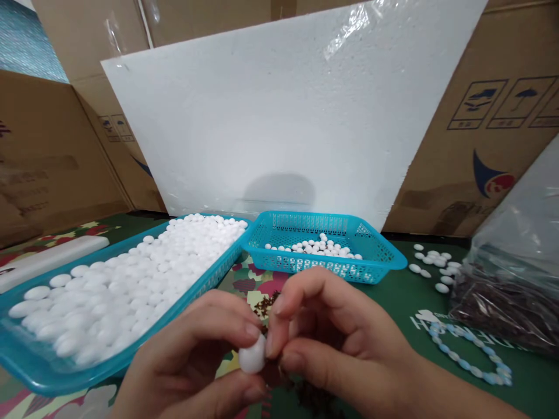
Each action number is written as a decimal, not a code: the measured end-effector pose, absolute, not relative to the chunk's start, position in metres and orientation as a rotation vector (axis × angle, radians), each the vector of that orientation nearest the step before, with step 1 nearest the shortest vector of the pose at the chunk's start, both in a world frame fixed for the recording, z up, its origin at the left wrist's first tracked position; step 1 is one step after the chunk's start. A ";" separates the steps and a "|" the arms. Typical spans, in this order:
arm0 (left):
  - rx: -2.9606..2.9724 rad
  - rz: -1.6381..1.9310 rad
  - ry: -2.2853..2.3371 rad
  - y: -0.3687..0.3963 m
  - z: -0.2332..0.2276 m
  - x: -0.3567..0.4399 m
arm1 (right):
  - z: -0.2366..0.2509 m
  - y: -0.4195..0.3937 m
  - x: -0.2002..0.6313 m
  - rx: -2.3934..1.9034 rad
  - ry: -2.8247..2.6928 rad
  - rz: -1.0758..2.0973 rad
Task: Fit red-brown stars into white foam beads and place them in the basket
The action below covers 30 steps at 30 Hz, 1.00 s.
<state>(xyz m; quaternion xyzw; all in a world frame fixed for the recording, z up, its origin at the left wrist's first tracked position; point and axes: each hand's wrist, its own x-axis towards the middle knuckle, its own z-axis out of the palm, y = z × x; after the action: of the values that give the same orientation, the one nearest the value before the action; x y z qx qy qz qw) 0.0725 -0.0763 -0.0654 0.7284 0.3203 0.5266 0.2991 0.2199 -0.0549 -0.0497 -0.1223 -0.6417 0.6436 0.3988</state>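
My left hand (196, 355) pinches a smooth white egg-shaped ball (252, 358) between thumb and fingers, low in the middle of the view. Close against the ball's right side is my right hand (349, 343), its thumb and index finger drawn together. Whatever those fingers hold is hidden or too small to name. Small dark brown bits (267, 304) lie on the table behind and below my hands. To the left, a long blue basket (43, 384) is heaped with similar white balls. A second blue basket (371, 273) beyond my hands holds a smaller cluster of them.
Loose white balls (437, 259) lie right of the second basket, beside a clear plastic bag (502, 297) of dark brown material. A beaded bracelet (469, 361) rests on the green patterned cloth. Behind stand a white foam board (283, 116) and cardboard boxes (489, 139).
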 end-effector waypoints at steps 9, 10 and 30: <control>2.256 1.584 0.720 -0.074 -0.071 0.071 | -0.047 -0.056 0.217 -0.384 -1.585 1.674; 2.276 1.585 0.731 -0.074 -0.072 0.071 | -0.048 -0.056 0.217 -0.389 -1.583 1.673; 2.317 1.576 0.703 -0.077 -0.069 0.066 | -0.053 -0.059 0.212 -0.338 -1.656 1.534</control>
<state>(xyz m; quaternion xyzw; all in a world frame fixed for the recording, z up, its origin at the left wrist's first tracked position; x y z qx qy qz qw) 0.0658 -0.0774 -0.0690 0.7956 0.2415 0.5412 0.1260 0.2122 -0.0594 -0.0529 -0.1345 -0.6596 0.6111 0.4163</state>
